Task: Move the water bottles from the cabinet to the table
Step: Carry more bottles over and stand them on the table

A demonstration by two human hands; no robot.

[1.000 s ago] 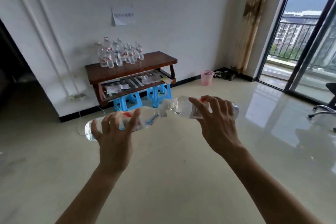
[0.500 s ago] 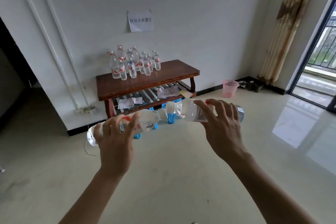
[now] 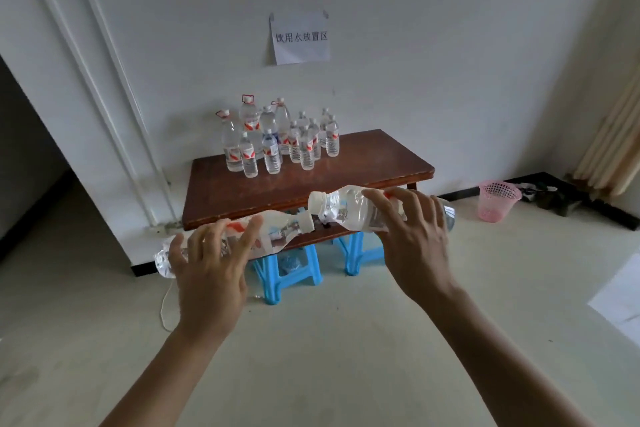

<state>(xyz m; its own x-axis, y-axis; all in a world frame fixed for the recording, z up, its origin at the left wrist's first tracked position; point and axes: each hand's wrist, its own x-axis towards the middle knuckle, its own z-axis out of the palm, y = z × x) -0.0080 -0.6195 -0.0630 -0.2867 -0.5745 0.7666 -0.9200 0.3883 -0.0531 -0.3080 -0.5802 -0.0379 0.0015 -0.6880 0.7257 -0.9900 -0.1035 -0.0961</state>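
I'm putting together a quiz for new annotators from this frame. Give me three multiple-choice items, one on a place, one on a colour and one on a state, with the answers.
1. Where is the pink basket relative to the table?
A. On its top
B. On the floor to its right
C. Underneath it

2. What colour are the stools under the table?
A. Blue
B. Red
C. Green

3. How are the left bottle, in the left hand, and the right bottle, in the right hand, held?
A. Upright
B. Sideways, caps toward each other
C. Upside down

Answers:
1 B: the basket stands on the floor near the wall, clear of the table.
2 A: the stool legs are bright blue.
3 B: both bottles lie roughly level, with their white caps nearly meeting.
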